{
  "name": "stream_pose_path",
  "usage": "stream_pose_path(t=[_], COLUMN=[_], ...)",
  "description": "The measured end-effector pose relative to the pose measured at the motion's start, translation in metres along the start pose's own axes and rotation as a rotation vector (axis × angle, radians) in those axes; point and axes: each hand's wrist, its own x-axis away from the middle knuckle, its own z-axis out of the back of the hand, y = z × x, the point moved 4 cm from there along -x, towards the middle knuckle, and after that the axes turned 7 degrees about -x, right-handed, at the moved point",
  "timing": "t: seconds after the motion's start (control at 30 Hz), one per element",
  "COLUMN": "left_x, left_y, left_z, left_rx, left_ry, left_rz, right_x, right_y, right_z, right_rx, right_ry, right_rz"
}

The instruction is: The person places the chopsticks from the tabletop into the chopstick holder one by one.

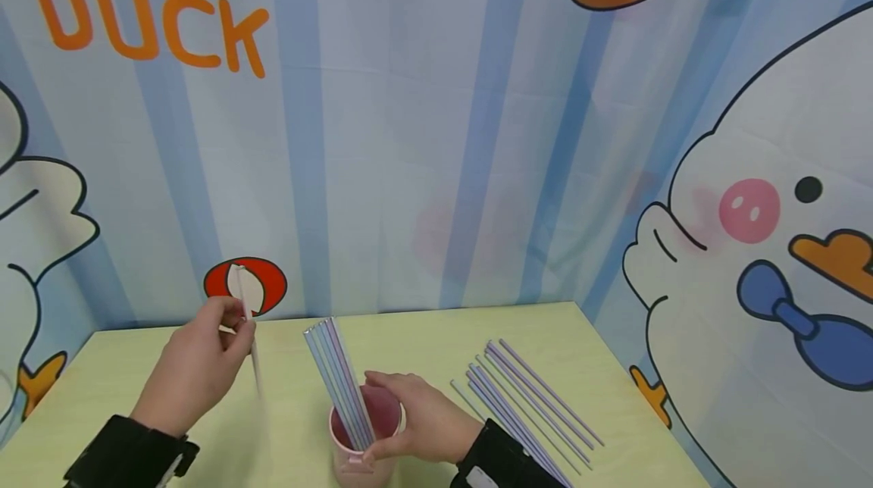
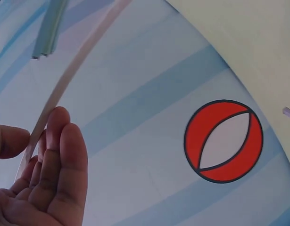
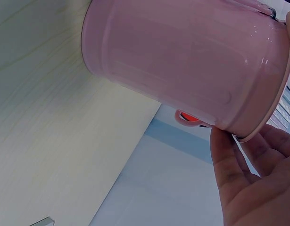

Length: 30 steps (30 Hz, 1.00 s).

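Observation:
In the head view my left hand point(image 1: 194, 370) is raised at the left, pinching a thin pale pink straw point(image 1: 247, 306) between thumb and fingers. The straw stands nearly upright, and the left wrist view shows its long shaft. My right hand point(image 1: 433, 420) grips the rim of a pink pail point(image 1: 358, 469) on the table. The right wrist view shows the pail's smooth pink side point(image 3: 182, 61) and a small looped handle point(image 3: 187, 120). A bundle of bluish and lilac straws point(image 1: 339, 382) leans to the left inside the pail.
Several loose lilac, blue and pale straws point(image 1: 528, 412) lie spread on the light yellow table point(image 1: 286, 367), right of the pail. Behind the table's back edge hangs a striped blue curtain point(image 1: 409, 132) with duck drawings.

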Motion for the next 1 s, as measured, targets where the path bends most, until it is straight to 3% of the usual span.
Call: stream_pose_path(t=[0.5,0.77,1.0], left_x=[0.001,0.0,-0.001], left_y=[0.04,0.049,0.05], left_z=[0.019,0.017,0.005], left_rx=[0.136,0.219,0.249], left_ry=[0.128,0.109,0.106], left_rz=[-0.09,-0.094,-0.065], right_x=[0.0,0.0,0.0], right_y=[0.0,0.001,0.001], right_z=[0.0,0.0,0.0], right_rx=[-0.003,-0.011,-0.018], right_ry=[-0.001,-0.006,-0.008], right_rz=[0.002,-0.006,-0.008])
